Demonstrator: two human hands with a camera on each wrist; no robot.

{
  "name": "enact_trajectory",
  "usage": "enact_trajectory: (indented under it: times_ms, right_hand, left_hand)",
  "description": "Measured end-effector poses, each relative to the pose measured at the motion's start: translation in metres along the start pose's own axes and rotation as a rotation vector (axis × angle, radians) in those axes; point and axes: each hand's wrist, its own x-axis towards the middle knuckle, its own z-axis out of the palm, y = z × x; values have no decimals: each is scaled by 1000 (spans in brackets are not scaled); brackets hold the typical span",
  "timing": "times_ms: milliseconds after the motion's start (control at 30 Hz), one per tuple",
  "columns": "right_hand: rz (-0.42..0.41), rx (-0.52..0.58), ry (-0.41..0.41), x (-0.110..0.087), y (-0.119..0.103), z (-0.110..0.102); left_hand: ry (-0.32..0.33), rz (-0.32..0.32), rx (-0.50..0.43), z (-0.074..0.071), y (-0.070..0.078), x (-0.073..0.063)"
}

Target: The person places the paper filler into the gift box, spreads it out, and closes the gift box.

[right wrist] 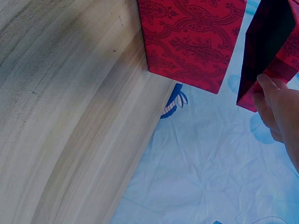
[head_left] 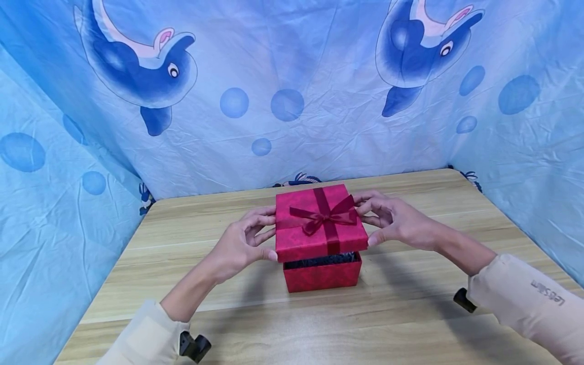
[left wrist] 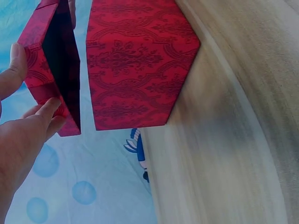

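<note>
A red gift box lid [head_left: 301, 241] with a dark red ribbon bow [head_left: 325, 217] is held between both hands, raised off the box. Fingers and thumb of my left hand [head_left: 237, 248] grip its left side; those of my right hand [head_left: 401, 220] grip its right side. Below stands the red gift box [head_left: 322, 278] on the table, with dark, crinkled material showing at its opening. In both wrist views a gap separates the lid [left wrist: 35, 58] from the patterned box [left wrist: 135, 70]. The lid's dark inside [right wrist: 271, 42] shows in the right wrist view.
The box stands on a light wooden table [head_left: 182, 233]. A blue cloth [head_left: 292, 147] printed with dolphins and bubbles hangs behind it and along both sides. A dark wrist camera mount [head_left: 195, 347] sits at the left sleeve, another dark mount [head_left: 464, 300] at the right.
</note>
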Motion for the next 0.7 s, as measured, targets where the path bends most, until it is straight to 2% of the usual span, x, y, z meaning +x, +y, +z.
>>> enact_trajectory:
  times_ms: [333,533,700]
  right_hand:
    - [42,34,-14,-3,14,4]
    - [28,49,-26,-4,25,7]
    - [36,45,-17,-5,33,10]
  left_hand:
    - [-3,2,-10,2,-13,-1]
    - [-1,14,2,3,-22,-1]
    - [2,-14,-5,5,-30,-2]
